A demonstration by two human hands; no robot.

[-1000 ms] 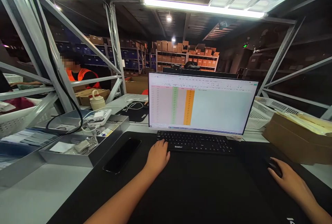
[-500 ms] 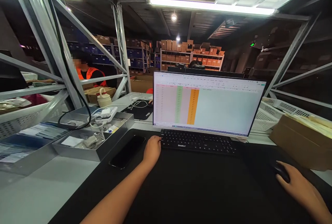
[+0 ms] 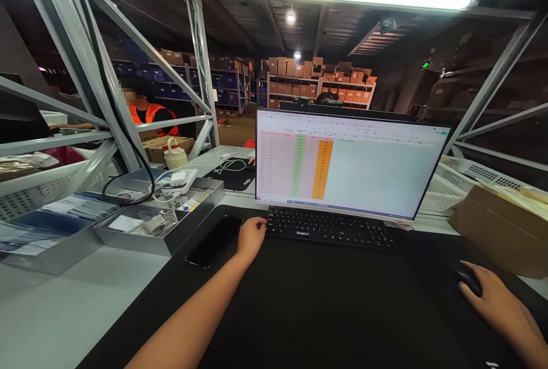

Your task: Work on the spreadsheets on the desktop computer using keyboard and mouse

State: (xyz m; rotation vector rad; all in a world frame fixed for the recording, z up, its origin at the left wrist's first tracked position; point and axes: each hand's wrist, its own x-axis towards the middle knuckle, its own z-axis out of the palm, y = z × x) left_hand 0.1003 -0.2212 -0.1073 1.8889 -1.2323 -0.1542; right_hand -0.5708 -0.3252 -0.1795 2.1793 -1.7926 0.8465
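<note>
While L hand (image 3: 250, 238) rests at kbd (image 3: 329, 227) edge, R hand (image 3: 495, 295) covers mouse (image 3: 468, 279).

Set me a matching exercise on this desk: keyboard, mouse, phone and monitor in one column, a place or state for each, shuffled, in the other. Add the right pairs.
Things:
1. keyboard
2. mouse
3. phone
4. monitor

Places and states:
A. lying flat, dark screen facing up
B. has the left hand at its left end
C. lit, showing an orange column
D. under the right hand

Right pairs: 1-B, 2-D, 3-A, 4-C
</note>
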